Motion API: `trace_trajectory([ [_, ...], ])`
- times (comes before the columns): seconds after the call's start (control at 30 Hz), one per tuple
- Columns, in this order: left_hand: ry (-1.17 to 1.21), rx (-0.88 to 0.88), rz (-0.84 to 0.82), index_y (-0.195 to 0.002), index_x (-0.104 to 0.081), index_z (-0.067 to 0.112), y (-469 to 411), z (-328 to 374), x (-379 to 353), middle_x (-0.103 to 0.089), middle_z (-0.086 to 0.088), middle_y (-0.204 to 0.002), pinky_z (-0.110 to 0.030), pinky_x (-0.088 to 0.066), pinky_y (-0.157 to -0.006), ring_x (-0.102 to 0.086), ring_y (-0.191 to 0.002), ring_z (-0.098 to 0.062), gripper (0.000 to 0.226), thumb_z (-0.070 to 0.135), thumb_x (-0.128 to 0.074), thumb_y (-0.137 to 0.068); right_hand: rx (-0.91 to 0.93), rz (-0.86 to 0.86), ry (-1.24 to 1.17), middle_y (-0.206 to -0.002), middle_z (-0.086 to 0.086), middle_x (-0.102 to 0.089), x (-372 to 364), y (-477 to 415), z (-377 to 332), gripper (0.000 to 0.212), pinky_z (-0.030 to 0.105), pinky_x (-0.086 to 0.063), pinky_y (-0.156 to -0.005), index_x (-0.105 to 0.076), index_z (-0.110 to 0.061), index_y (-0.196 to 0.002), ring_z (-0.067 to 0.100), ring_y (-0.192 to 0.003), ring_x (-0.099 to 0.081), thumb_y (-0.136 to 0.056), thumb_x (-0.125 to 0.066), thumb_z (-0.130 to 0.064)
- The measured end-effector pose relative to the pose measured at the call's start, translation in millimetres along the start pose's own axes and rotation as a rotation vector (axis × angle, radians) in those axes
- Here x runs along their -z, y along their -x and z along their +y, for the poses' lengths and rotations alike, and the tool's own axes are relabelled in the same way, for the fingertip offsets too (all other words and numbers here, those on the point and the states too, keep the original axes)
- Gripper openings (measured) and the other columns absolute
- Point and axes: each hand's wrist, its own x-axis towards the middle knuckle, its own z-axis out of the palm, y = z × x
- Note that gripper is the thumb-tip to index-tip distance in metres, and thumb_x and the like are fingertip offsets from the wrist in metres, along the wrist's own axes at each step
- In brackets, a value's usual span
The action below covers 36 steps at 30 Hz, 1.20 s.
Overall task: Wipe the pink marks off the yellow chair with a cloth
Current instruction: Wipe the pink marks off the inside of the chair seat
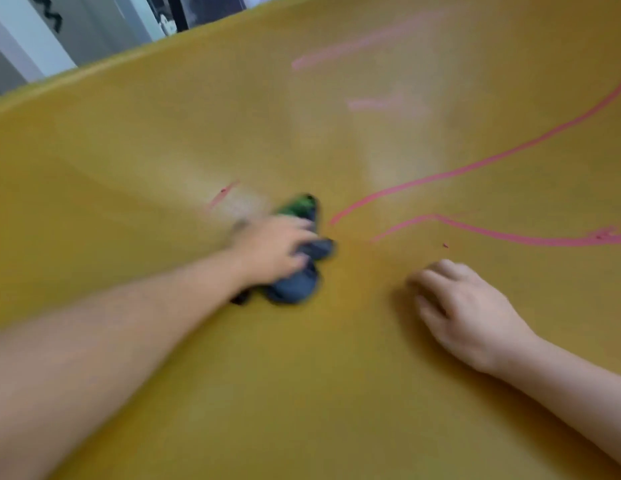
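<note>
Your left arm reaches forward, bare and nearly straight, its left hand [272, 249] curled down around the cloth [297, 288], while your right hand [468, 313] lies palm down, fingers loosely bent, holding nothing.

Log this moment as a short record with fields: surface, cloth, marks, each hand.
surface: yellow chair, seen close from above
cloth: dark blue and green, bunched, on the chair
marks: bold pink lines right of the cloth; faint pink smears higher up; short streak left of the cloth
left hand: grips the cloth, blurred
right hand: rests on the chair, fingers loosely curled, holds nothing
</note>
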Motion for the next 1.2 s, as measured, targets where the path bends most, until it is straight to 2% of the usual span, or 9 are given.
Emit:
trace_trajectory([
  [0.07,-0.238,0.234,-0.065,-0.133,-0.05,0.034,13,-65,24,-0.035,0.007,-0.152,-0.042,-0.018,-0.115,-0.029,-0.141,-0.014,0.047,0.047,-0.049,-0.088,0.175,-0.119,0.111,-0.13,-0.013,-0.048,-3,5,-10,0.044,0.035,-0.043,-0.086,-0.049,-0.038,-0.127,0.017,-0.115,-0.048,-0.092,-0.024,-0.05],
  [0.17,-0.157,0.31,-0.111,-0.141,-0.041,0.029,18,-48,19,-0.024,0.004,-0.157,-0.043,-0.016,-0.116,-0.018,-0.144,-0.016,0.055,0.052,-0.042,-0.091,0.193,-0.167,0.104,-0.139,-0.017,-0.05,4,-2,-20,0.039,0.033,-0.043,-0.09,-0.054,-0.038,-0.129,0.012,-0.122,-0.046,-0.095,-0.036,-0.044],
  [0.3,0.121,-0.064,-0.116,-0.139,-0.045,0.024,37,85,-19,-0.033,-0.001,-0.153,-0.037,-0.027,-0.113,-0.028,-0.141,-0.017,0.066,0.061,-0.04,-0.085,-0.05,-0.033,0.044,-0.101,0.002,-0.072,4,-33,-31,0.025,0.033,-0.049,-0.077,-0.07,-0.028,-0.099,0.029,-0.099,-0.063,-0.089,-0.047,-0.027],
  [0.4,0.054,-0.231,-0.212,-0.141,-0.04,0.032,43,71,-6,-0.029,0.007,-0.155,-0.033,-0.023,-0.115,-0.025,-0.142,-0.012,0.055,0.054,-0.045,-0.091,-0.056,0.141,0.032,-0.077,-0.001,-0.066,-12,-32,-37,0.015,0.032,-0.047,-0.057,-0.062,-0.022,-0.076,0.029,-0.079,-0.062,-0.082,-0.049,-0.026],
  [0.63,-0.43,0.31,-0.156,-0.133,-0.046,0.042,44,-93,54,-0.018,0.006,-0.158,-0.048,-0.016,-0.114,-0.01,-0.145,-0.017,0.047,0.056,-0.045,-0.088,0.073,0.159,0.148,-0.062,-0.004,-0.051,-27,-24,-37,0.017,0.023,-0.035,-0.041,-0.053,-0.019,-0.06,0.022,-0.063,-0.057,-0.074,-0.061,-0.025],
  [0.83,0.207,0.089,-0.103,-0.12,-0.064,0.028,49,54,4,-0.046,0.001,-0.144,-0.025,-0.032,-0.107,-0.041,-0.132,-0.017,0.051,0.037,-0.065,-0.07,-0.09,0.14,-0.037,-0.076,-0.004,-0.059,-21,-31,-39,0.014,0.029,-0.046,-0.058,-0.067,-0.021,-0.076,0.021,-0.08,-0.061,-0.084,-0.056,-0.022],
  [0.97,0.443,-0.174,-0.043,-0.099,-0.073,0.021,59,91,24,-0.065,0.004,-0.119,-0.026,-0.045,-0.091,-0.059,-0.109,-0.014,0.039,0.023,-0.069,-0.061,-0.189,0.145,-0.247,-0.082,0.0,-0.067,-13,-30,-38,0.016,0.033,-0.048,-0.067,-0.071,-0.02,-0.077,0.026,-0.08,-0.061,-0.084,-0.056,-0.017],
  [1.07,0.508,0.109,0.229,-0.093,-0.072,0.029,42,33,54,-0.07,0.005,-0.106,-0.027,-0.047,-0.086,-0.064,-0.099,-0.013,0.042,0.037,-0.061,-0.053,-0.312,0.193,-0.407,-0.083,0.004,-0.07,-8,-32,-35,0.018,0.03,-0.045,-0.072,-0.073,-0.015,-0.08,0.024,-0.081,-0.059,-0.085,-0.055,-0.013],
  [1.2,0.315,0.532,0.094,-0.113,-0.062,0.041,33,-41,50,-0.065,0.003,-0.118,-0.026,-0.044,-0.085,-0.058,-0.106,-0.021,0.044,0.034,-0.07,-0.07,-0.364,0.186,-0.428,-0.08,0.007,-0.07,-4,-35,-36,0.021,0.031,-0.045,-0.073,-0.073,-0.014,-0.081,0.027,-0.079,-0.06,-0.085,-0.052,-0.012],
])
